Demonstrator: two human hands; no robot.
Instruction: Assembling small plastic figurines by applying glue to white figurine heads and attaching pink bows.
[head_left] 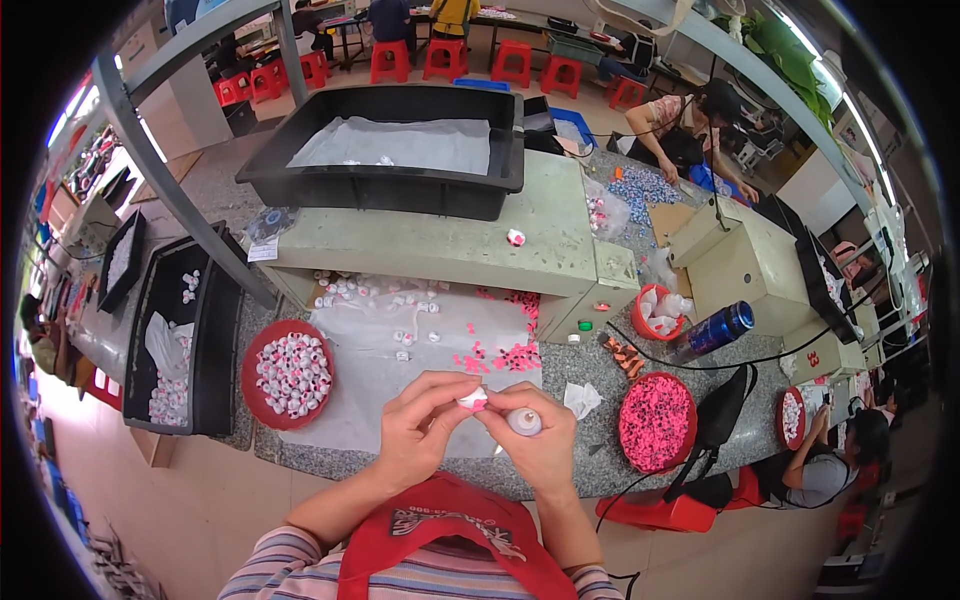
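Note:
My left hand pinches a small white-and-pink piece between thumb and fingertips, above the near part of the white sheet. My right hand is closed around a small whitish bottle, its narrow tip facing up. The right fingertips also meet at the white-and-pink piece. Small pink pieces lie scattered on the sheet beyond my hands. To the left, a red bowl holds many white-and-pink pieces. To the right, another red bowl is filled with pink and dark bits.
A pale green bench shelf stands ahead, bearing a large black tray. Another black bin is at the left. Crumpled tissue, a blue bottle and a black cable lie to the right. Other people work nearby.

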